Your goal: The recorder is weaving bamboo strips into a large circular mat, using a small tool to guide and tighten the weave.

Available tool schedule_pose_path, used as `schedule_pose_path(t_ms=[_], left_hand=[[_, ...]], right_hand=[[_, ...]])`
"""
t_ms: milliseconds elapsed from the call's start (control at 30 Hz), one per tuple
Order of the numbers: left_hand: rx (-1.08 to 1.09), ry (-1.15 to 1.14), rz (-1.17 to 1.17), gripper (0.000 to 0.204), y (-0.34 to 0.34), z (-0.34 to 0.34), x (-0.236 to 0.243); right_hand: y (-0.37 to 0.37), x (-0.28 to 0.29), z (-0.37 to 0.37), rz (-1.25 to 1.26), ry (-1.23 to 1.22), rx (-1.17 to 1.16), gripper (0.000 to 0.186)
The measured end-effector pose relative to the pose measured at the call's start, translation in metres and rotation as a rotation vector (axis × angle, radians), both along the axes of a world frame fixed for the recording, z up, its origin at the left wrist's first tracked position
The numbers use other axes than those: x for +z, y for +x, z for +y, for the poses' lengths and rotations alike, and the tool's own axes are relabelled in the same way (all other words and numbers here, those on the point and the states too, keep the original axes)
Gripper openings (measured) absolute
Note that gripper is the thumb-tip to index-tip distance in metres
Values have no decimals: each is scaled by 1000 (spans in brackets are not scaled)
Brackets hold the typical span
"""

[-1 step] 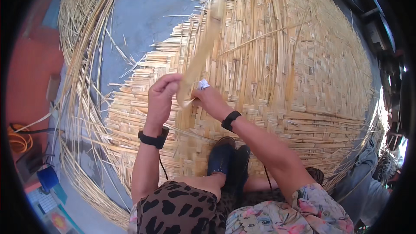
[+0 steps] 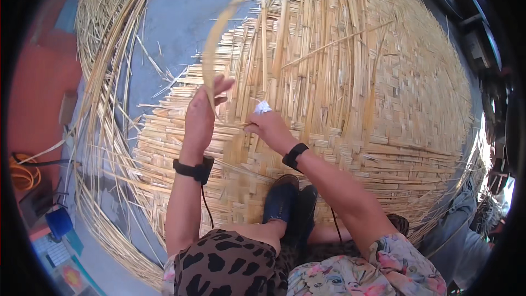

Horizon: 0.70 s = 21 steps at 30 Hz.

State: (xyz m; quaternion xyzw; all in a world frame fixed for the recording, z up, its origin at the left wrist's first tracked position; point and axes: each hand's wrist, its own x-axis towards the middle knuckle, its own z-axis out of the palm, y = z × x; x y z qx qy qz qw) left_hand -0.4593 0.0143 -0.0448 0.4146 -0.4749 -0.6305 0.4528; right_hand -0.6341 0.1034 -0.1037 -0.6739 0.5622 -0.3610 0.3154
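A long pale reed strip (image 2: 210,49) curves from the top of the view down past my left hand (image 2: 200,118), blurred by motion. My left hand's fingers are stretched and apart, with the strip against them. To the right, my right hand (image 2: 271,130) is closed, pinching what looks like the strip's lower end between thumb and finger. A white wrapping (image 2: 263,107) shows at a finger of that hand. Both hands are above a large woven reed mat (image 2: 416,98), whose left edge has uneven strip ends.
My shoes (image 2: 280,200) rest on the mat. Loose reeds (image 2: 109,77) lie in a long bundle at left on the grey floor (image 2: 175,16). An orange cable coil (image 2: 24,175) and a blue object (image 2: 59,225) are at far left. A loose reed (image 2: 339,46) crosses the mat.
My left hand has opened its fingers and shifted slightly up. The strip has swung left into a wide arc. My right hand stays closed, moved slightly to the right.
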Motion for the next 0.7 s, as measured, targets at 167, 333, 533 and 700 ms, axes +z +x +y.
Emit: schedule_pose_path(t_ms=[167, 333, 533, 700], left_hand=[[-227, 369, -716, 60, 25, -31, -55], [-151, 654, -411, 71, 8, -29, -67], [-201, 644, -237, 103, 19, -16, -77], [-199, 571, -85, 69, 16, -3, -69]], right_hand=[[25, 14, 2, -140, 207, -255, 33], [23, -5, -1, -245, 357, -405, 31], [38, -34, -16, -147, 361, -417, 23], [33, -50, -1, -99, 83, -271, 41]])
